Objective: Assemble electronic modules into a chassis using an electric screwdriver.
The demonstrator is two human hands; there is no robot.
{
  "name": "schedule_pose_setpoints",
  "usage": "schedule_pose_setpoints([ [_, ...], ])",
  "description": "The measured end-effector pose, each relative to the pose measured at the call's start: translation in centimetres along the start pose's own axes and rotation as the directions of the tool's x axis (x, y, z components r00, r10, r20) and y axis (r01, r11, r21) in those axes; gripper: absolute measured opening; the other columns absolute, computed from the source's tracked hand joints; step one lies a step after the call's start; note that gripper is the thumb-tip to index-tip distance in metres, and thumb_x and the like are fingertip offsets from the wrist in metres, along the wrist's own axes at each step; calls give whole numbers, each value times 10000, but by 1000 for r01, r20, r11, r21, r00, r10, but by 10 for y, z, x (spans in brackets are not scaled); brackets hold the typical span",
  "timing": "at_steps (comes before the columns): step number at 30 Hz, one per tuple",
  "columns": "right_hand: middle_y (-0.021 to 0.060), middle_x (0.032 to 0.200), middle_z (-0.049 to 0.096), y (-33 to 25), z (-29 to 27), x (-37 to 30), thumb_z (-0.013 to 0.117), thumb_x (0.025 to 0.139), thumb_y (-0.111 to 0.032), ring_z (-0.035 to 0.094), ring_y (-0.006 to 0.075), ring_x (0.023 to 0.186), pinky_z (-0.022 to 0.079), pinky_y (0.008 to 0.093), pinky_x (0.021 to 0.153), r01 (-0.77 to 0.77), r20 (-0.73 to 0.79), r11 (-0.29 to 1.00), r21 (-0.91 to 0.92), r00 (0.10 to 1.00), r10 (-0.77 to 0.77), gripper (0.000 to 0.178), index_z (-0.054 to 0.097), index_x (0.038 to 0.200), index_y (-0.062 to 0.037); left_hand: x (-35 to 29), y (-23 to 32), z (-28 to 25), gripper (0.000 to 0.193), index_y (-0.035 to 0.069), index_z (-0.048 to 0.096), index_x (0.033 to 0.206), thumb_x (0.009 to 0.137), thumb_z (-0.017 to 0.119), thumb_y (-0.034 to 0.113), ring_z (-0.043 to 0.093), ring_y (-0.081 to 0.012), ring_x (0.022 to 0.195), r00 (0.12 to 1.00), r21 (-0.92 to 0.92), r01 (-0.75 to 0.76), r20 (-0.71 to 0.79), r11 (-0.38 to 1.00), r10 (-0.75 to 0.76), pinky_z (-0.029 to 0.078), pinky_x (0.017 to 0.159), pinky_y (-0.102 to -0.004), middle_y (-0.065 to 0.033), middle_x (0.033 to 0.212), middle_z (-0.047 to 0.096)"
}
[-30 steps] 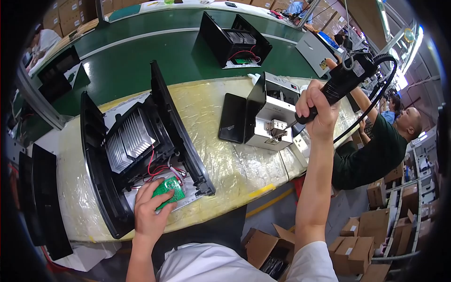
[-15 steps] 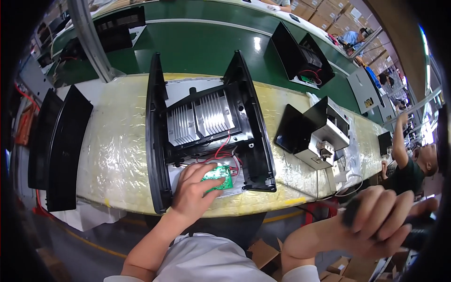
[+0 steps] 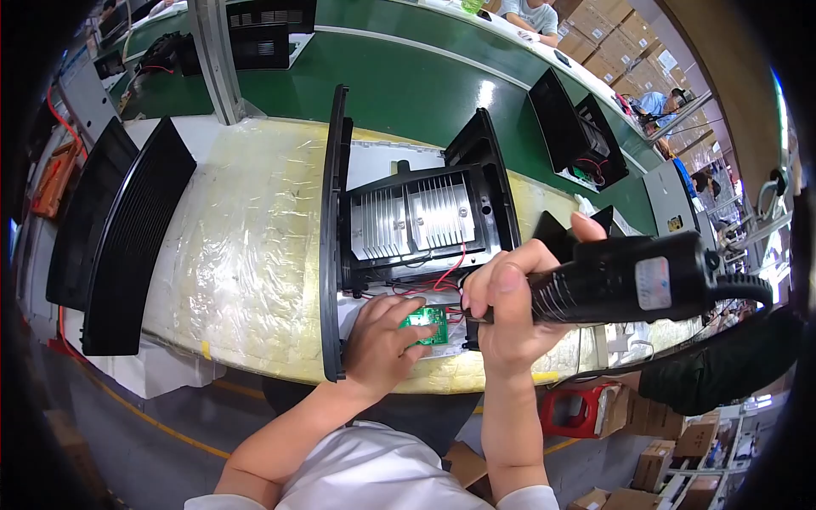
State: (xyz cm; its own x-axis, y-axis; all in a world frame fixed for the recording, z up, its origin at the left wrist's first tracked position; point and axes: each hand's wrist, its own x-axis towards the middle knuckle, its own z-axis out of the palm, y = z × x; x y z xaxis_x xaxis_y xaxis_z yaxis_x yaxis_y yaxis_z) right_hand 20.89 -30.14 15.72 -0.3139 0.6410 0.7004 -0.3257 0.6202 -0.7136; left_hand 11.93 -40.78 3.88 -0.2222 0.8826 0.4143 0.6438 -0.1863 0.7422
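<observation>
A green circuit board (image 3: 437, 328) lies in the near end of an open black housing (image 3: 332, 221). My left hand (image 3: 378, 347) grips the board from its left side, fingers bent over its top. With my right hand (image 3: 512, 319) I am closed around a black corded electric screwdriver (image 3: 620, 280), tilted over the housing's near right corner. Its tip is hidden behind my fingers, so contact with the board cannot be seen. Red wires (image 3: 450, 274) run from the board toward a silver finned heat sink (image 3: 408, 223) fixed in the middle of the housing.
Two black panels (image 3: 140, 242) stand on the left of the film-covered bench (image 3: 246, 246). A metal post (image 3: 216, 64) rises behind it. Another black housing (image 3: 586, 132) sits on the green conveyor (image 3: 399, 81). At right are a red stool (image 3: 578, 412) and a person's dark sleeve (image 3: 722, 365).
My right hand has swung in from the far right, bringing the screwdriver over the housing. My left hand stays on the circuit board. The whole view has shifted somewhat.
</observation>
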Motion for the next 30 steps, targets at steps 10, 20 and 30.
schedule_pose_setpoints([
  [10, 51, 690, 520, 13, 5, -2, 593, 940, 51, 500, 122, 493, 460, 285, 488, -33, 79, 998, -57, 996, 38, 566, 294, 1398, -92, -3, -6, -2, 244, 129, 791, 974, 732, 818, 150, 572, -331, 1153, 1000, -30, -22, -12, 999, 22, 429, 1034, -467, -109, 1247, 660],
  [20, 46, 698, 528, 23, 6, 1, 590, 929, 75, 520, 106, 509, 473, 264, 499, -103, 29, 994, 39, 994, 102, 501, 318, 1337, -30, 0, -11, -3, 273, 105, 775, 993, 725, 817, 131, 584, -329, 1139, 999, 15, -33, 6, 999, 33, 445, 1014, -458, -117, 1234, 664],
  [30, 21, 697, 426, -41, -69, 20, 470, 1050, -179, 429, 122, 477, 408, 281, 446, 265, -288, 898, 352, 943, -165, 463, 346, 1493, -132, 9, -23, -20, 341, 25, 790, 982, 643, 831, 28, 615, -345, 1137, 996, 29, 72, 58, 997, -74, 488, 990, -426, -166, 1231, 688],
])
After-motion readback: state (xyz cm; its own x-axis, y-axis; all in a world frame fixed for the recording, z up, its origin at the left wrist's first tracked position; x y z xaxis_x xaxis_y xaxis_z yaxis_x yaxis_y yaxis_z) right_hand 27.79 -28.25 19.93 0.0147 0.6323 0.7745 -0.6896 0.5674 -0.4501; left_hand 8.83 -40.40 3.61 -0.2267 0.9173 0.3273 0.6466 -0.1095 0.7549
